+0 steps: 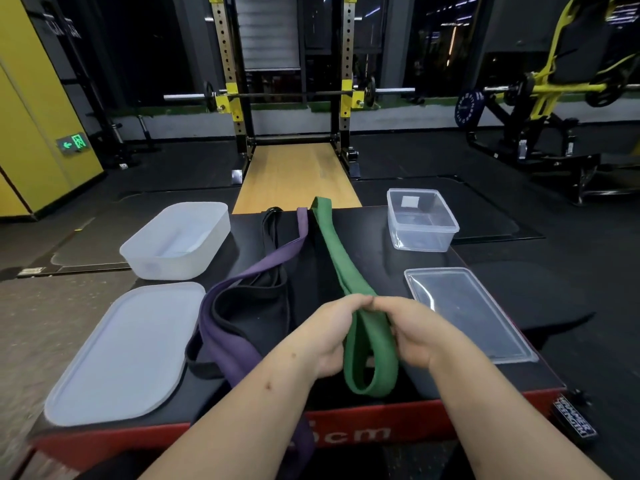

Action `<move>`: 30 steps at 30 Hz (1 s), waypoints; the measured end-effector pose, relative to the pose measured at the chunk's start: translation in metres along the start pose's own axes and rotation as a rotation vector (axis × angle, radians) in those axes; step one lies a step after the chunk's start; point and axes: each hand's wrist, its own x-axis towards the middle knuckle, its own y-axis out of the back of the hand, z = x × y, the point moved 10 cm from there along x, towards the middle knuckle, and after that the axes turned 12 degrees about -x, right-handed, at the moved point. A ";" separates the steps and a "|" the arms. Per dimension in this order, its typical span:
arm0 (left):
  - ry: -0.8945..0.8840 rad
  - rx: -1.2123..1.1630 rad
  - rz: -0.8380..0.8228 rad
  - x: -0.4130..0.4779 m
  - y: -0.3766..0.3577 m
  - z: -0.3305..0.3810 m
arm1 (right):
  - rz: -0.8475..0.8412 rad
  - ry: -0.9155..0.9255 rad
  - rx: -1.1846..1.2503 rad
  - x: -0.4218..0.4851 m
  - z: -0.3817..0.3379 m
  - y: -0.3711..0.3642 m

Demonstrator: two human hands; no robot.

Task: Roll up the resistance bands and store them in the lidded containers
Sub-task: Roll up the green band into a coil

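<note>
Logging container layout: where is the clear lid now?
Head view: the clear lid lies flat on the right side of the black platform, nearer the person than the open clear container, just right of the right hand.

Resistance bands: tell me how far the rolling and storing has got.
Done: only setup. The frosted container and clear container stand open and empty, frosted lid and clear lid laid beside them. In hand: left hand and right hand grip the green band near its close end; the rest lies stretched out. Left: roll it, roll the loose purple band and black band, store all, close lids.
</note>
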 end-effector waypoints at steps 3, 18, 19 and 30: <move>0.065 0.082 -0.078 -0.009 -0.004 -0.015 | 0.071 0.060 0.065 -0.001 -0.001 0.008; -0.469 1.877 0.324 -0.034 0.050 0.020 | 0.102 -0.002 -0.355 -0.022 0.015 0.004; -0.488 1.929 0.383 -0.035 0.056 0.026 | 0.086 -0.014 -0.363 -0.023 0.017 0.004; -1.058 1.866 0.447 -0.061 0.044 0.046 | 0.251 0.040 -0.412 -0.028 0.046 0.022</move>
